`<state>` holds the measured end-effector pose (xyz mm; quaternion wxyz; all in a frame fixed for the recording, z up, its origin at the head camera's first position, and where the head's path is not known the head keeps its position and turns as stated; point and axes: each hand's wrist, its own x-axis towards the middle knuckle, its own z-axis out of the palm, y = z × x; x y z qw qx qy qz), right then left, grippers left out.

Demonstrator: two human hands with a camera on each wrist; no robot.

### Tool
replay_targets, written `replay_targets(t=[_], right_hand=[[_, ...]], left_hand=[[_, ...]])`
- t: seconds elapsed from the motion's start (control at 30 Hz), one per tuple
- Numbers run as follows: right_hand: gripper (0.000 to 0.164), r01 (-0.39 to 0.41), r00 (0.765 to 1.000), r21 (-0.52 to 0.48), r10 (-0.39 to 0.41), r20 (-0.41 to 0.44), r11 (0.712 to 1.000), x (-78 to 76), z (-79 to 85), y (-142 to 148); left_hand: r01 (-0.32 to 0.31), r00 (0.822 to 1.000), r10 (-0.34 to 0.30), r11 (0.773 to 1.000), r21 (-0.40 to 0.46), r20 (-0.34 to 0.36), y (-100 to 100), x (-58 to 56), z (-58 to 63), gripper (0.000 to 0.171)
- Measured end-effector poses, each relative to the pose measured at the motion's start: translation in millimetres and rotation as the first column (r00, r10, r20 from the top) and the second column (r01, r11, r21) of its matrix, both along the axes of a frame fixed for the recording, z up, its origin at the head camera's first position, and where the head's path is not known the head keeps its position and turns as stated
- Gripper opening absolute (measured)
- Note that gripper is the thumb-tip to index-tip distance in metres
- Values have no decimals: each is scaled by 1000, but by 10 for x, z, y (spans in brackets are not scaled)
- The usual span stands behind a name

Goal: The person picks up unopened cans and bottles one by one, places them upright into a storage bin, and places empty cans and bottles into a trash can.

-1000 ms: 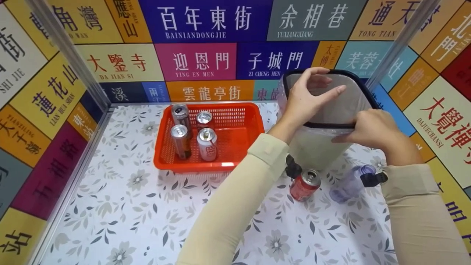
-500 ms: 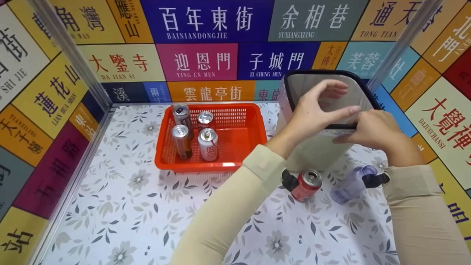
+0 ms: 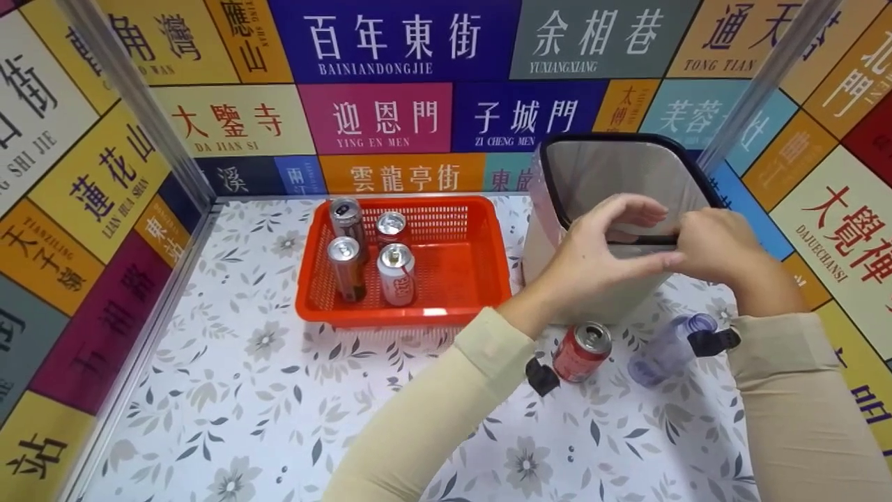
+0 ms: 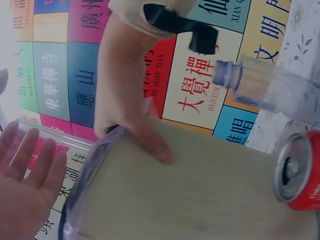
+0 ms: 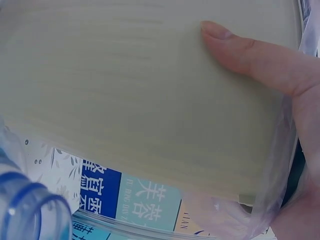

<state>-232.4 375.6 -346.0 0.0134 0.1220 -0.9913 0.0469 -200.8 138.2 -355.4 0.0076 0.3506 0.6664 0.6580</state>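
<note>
A pale trash bin (image 3: 606, 296) with a black rim and a clear plastic liner stands at the back right. My right hand (image 3: 718, 244) grips its front right rim, thumb (image 5: 245, 55) down the outer wall and the other fingers over the edge, mostly hidden. My left hand (image 3: 592, 244) hovers by the front rim, fingers spread and loosely bent, holding nothing. The left wrist view shows that hand's fingers (image 4: 37, 160) apart from the bin. In front of the bin stand a red soda can (image 3: 583, 352) and a tilted-looking clear purple bottle (image 3: 665, 352) without a cap.
A red plastic basket (image 3: 453, 272) left of the bin holds several drink cans, among them a white can (image 3: 396, 275) and a dark can (image 3: 346, 268). Printed panel walls (image 3: 411, 42) enclose the back and sides of the floral-covered table (image 3: 265, 390).
My left hand has moved from above the bin's left rim down and to the right, toward the front rim and the right hand. The right hand keeps its grip; cans and bottle stay put.
</note>
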Motion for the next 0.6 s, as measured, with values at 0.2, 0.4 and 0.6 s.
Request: replay_targets(t=[0.2,0.4,0.6], right_hand=[[45,16,1000,-9,-16,-18,1000,17,-8,-36],[42,12,1000,4,-12,-19,1000,27,-6,-30],[38,3,1000,-5,-3,-30,1000,44,-19,-34]], left_hand=[[16,997,-19,999,-32,-70,-7,85,-221,49],[43,998,-44,999,-31,-55,-8,141,-449,50],[43,999,-43,999,-8,3,-20,208,-730,47]])
